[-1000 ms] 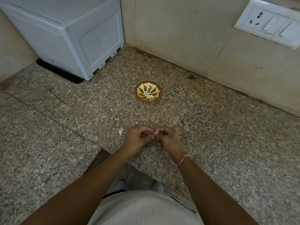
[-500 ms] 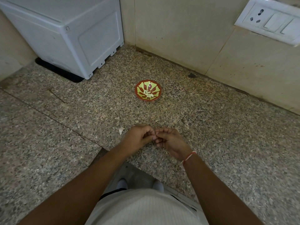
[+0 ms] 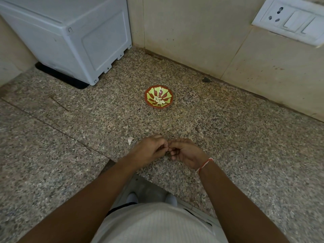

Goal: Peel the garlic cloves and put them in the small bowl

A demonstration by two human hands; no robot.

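Note:
A small red and green patterned bowl [image 3: 158, 92] stands on the speckled granite counter [image 3: 245, 137] and holds several peeled garlic cloves [image 3: 159, 101]. Nearer to me, my left hand [image 3: 149, 151] and my right hand [image 3: 185, 152] meet fingertip to fingertip, with fingers curled, and pinch a small garlic clove [image 3: 168, 147] between them; only a white sliver of it shows. A loose whitish garlic piece [image 3: 130, 140] lies on the counter just left of my left hand.
A grey-white plastic appliance [image 3: 73, 37] stands at the back left on a black mat. Beige tiled walls close off the back, with a white switch and socket plate [image 3: 291, 20] at the upper right. The counter's front edge runs below my forearms.
Both hands stay together at the clove. My right wrist has turned slightly outward and its fingers have shifted on the clove. The bowl has not moved.

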